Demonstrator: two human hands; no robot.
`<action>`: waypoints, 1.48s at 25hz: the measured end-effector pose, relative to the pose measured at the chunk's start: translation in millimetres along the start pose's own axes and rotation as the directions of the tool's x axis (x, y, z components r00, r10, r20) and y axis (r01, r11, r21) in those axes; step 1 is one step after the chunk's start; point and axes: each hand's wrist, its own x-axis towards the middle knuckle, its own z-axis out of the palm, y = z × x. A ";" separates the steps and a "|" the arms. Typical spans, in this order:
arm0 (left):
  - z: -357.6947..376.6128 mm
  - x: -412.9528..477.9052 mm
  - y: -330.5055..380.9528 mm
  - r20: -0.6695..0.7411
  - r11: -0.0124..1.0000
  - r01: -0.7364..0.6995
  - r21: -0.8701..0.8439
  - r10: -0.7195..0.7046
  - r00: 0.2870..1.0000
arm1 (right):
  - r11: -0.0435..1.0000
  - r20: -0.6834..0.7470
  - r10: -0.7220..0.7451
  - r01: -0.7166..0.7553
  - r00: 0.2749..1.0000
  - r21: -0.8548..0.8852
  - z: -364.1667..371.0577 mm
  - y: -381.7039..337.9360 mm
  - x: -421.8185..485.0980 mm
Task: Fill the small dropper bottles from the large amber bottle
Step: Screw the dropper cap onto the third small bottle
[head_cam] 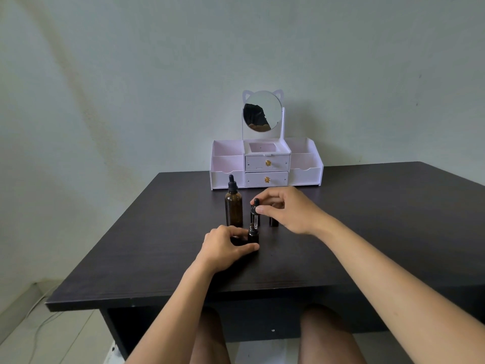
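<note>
Now the left hand [223, 245] curls round a small dropper bottle [253, 236], uncapped and upright on the dark table [367, 232], with thumb and fingers against its sides. At its 12 o'clock the right hand [288, 208] pinches a black-bulbed dropper [256, 206], whose glass pipette hangs just over the open neck. The large amber bottle [233, 210] stands capped at 11 o'clock, another small bottle [273, 222] at 1 o'clock, and a white mirror organizer [266, 166] further off at 12.
</note>
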 end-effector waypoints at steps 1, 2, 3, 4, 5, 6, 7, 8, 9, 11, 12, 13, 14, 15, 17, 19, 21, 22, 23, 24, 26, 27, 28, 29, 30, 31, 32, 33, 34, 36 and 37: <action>-0.1 0.5 -0.6 -0.002 1.000 0.001 0.000 -0.001 1.000 | 1.000 -0.025 -0.012 0.012 1.000 0.012 -0.6 0.0 1.0; 0.1 0.4 -0.8 -0.003 1.000 -0.001 0.001 0.001 1.000 | 0.999 -0.062 -0.025 0.027 0.998 0.030 -1.6 0.4 2.5; 0.2 0.3 -0.8 -0.005 1.000 -0.002 0.004 0.002 1.000 | 0.998 -0.095 -0.033 0.037 0.995 0.042 -3.0 0.6 3.6; 0.7 0.7 -1.3 -0.006 1.000 -0.003 0.007 0.003 1.000 | 0.998 -0.110 -0.034 0.039 0.993 0.043 -4.0 0.3 4.3; 0.7 0.7 -1.2 -0.006 1.000 -0.005 0.008 0.005 1.000 | 0.999 -0.103 -0.032 0.035 0.994 0.033 -3.7 -0.1 4.5; 0.9 1.3 -1.8 -0.002 1.000 -0.007 0.009 0.007 1.000 | 0.999 -0.081 -0.029 0.031 0.996 0.023 -2.3 0.4 4.6; 0.8 1.5 -1.9 0.003 1.000 -0.007 0.008 0.007 1.000 | 1.000 -0.057 -0.025 0.026 0.998 0.011 0.1 1.9 4.5; 1.0 1.5 -2.0 0.006 1.000 -0.007 0.006 0.007 1.000 | 1.000 -0.034 -0.019 0.019 0.999 -0.005 3.0 4.9 4.3; 1.2 1.2 -1.8 0.005 1.000 -0.009 0.007 0.009 1.000 | 1.000 -0.011 -0.008 0.008 1.000 -0.023 5.5 7.6 3.8; 1.4 0.9 -2.2 0.003 1.000 -0.015 0.016 0.015 1.000 | 0.997 0.050 0.029 -0.025 0.998 -0.079 9.6 12.4 4.1; 1.4 1.0 -2.5 0.005 1.000 -0.018 0.020 0.018 1.000 | 0.992 0.081 0.048 -0.038 0.996 -0.119 11.1 13.5 5.5; 1.4 1.4 -2.7 0.010 1.000 -0.018 0.022 0.018 1.000 | 0.985 0.106 0.057 -0.039 0.993 -0.166 11.9 13.2 7.4; 1.4 2.0 -3.7 0.016 1.000 -0.015 0.022 0.015 1.000 | 0.975 0.127 0.054 -0.025 0.990 -0.222 12.1 12.2 10.5; 1.2 2.2 -3.9 0.018 1.000 -0.016 0.019 0.015 1.000 | 0.958 0.149 0.045 0.000 0.988 -0.288 10.8 8.8 13.8; 1.7 3.1 -5.4 0.024 1.000 -0.020 0.023 0.020 1.000 | 0.904 0.195 0.053 0.036 0.979 -0.425 7.3 -1.0 21.2; 3.0 4.0 -6.5 0.022 0.999 -0.024 0.033 0.024 0.999 | 0.818 0.223 0.103 0.045 0.969 -0.573 6.4 -13.5 27.7; 3.8 4.1 -6.1 0.015 0.999 -0.034 0.032 0.033 0.999 | 0.684 0.219 0.151 0.058 0.964 -0.727 12.0 -25.7 31.2; 4.1 4.3 -5.9 0.009 0.999 -0.036 0.032 0.036 0.999 | 0.620 0.207 0.163 0.063 0.965 -0.782 17.3 -30.1 32.0; 4.7 4.5 -6.2 0.004 0.999 -0.035 0.034 0.035 0.999 | 0.566 0.191 0.173 0.061 0.966 -0.822 22.7 -33.8 32.2; 5.1 4.7 -7.0 0.001 0.999 -0.028 0.037 0.028 1.000 | 0.520 0.174 0.187 0.053 0.967 -0.852 26.8 -36.2 33.1; 5.3 4.6 -7.4 -0.003 0.999 -0.019 0.044 0.019 1.000 | 0.470 0.153 0.239 0.024 0.959 -0.882 26.1 -41.7 33.8; 4.7 4.9 -7.8 -0.001 0.999 -0.020 0.045 0.020 1.000 | 0.490 0.165 0.272 0.011 0.948 -0.872 22.4 -43.0 34.5; 4.4 5.5 -8.4 -0.001 0.999 -0.026 0.046 0.026 1.000 | 0.531 0.199 0.303 0.008 0.932 -0.847 17.6 -44.0 35.0; 4.8 6.8 -9.2 -0.001 0.998 -0.035 0.051 0.035 0.999 | 0.572 0.252 0.326 0.021 0.911 -0.820 12.6 -43.9 36.2; 4.9 7.3 -9.0 0.001 0.997 -0.042 0.057 0.042 0.999 | 0.596 0.301 0.333 0.048 0.894 -0.801 9.3 -42.4 37.4; 5.3 8.0 -8.7 0.004 0.997 -0.049 0.066 0.049 0.999 | 0.601 0.326 0.333 0.068 0.885 -0.797 9.3 -39.8 38.3; 5.9 8.4 -8.6 0.005 0.996 -0.051 0.069 0.050 0.999 | 0.594 0.324 0.330 0.072 0.887 -0.801 11.8 -36.5 38.9; 6.2 8.1 -8.6 0.001 0.996 -0.051 0.068 0.051 0.999 | 0.583 0.300 0.329 0.057 0.896 -0.810 15.9 -33.2 39.8; 6.5 7.6 -9.0 -0.004 0.997 -0.048 0.064 0.048 0.999 | 0.573 0.269 0.331 0.034 0.905 -0.819 20.4 -30.2 41.3; 6.3 6.4 -9.0 -0.012 0.997 -0.042 0.060 0.043 0.999 | 0.546 0.241 0.347 0.014 0.906 -0.837 23.8 -29.4 41.3; 6.0 6.6 -8.4 -0.014 0.997 -0.043 0.063 0.044 0.999 | 0.546 0.248 0.361 0.013 0.899 -0.838 21.3 -30.7 40.9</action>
